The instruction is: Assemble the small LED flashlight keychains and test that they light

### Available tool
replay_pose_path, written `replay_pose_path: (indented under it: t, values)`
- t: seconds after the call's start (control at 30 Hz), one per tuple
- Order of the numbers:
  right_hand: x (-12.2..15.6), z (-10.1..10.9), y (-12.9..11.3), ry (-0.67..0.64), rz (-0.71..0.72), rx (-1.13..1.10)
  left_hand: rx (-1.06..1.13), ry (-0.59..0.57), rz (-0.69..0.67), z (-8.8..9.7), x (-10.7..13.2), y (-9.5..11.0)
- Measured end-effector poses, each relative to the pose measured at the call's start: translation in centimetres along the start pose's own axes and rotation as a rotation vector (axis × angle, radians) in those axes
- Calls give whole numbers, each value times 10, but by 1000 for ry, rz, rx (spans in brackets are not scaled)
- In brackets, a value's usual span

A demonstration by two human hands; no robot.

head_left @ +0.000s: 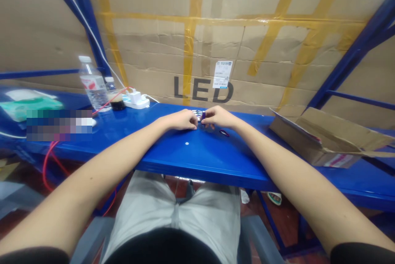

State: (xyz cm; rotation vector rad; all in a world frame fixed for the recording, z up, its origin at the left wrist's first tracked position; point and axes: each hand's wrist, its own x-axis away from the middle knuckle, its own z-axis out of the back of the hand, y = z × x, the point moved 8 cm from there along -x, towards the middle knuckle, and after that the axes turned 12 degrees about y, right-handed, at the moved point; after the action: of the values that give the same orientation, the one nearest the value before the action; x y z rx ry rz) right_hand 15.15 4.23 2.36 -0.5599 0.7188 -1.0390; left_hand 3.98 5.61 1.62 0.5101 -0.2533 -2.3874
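Both my hands rest on the blue bench [197, 153], fingertips meeting at its middle. My left hand [182, 120] is curled, its fingers pinched at a small dark part [200, 116] that sits between the two hands. My right hand [217, 117] is also curled and pinches the same small part from the other side. What the part is stays too small to tell. A small dark ring-like piece [224, 133] lies on the bench just right of my right hand. A tiny white dot [187, 143] lies on the bench nearer to me.
A clear water bottle [92, 85] stands at the left, beside a dark jar [116, 101] and a white power strip [135, 100] with red cable. An open cardboard box [327, 136] sits at the right. A taped cardboard wall marked LED [203, 89] backs the bench.
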Motion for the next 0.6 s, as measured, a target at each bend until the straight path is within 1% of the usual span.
replay_pose_path:
  t: [0.07,0.13,0.2,0.3,0.43,0.6]
  values:
    - [1,0,1,-22,-31,-15,59,-13,57,0,1,-4]
    - [3,-5,1,-96,-52,-14,133,-33,101,0,2,-8]
    - [5,-10,-2,-164,-44,-17,186,-46,124,0,3,-11]
    - [5,-15,-5,-193,-4,-8,213,-51,147,0,4,-16]
    - [2,-18,-3,-185,45,46,156,-46,130,3,4,-15]
    - [0,-19,1,-189,54,76,52,-104,95,6,7,-9]
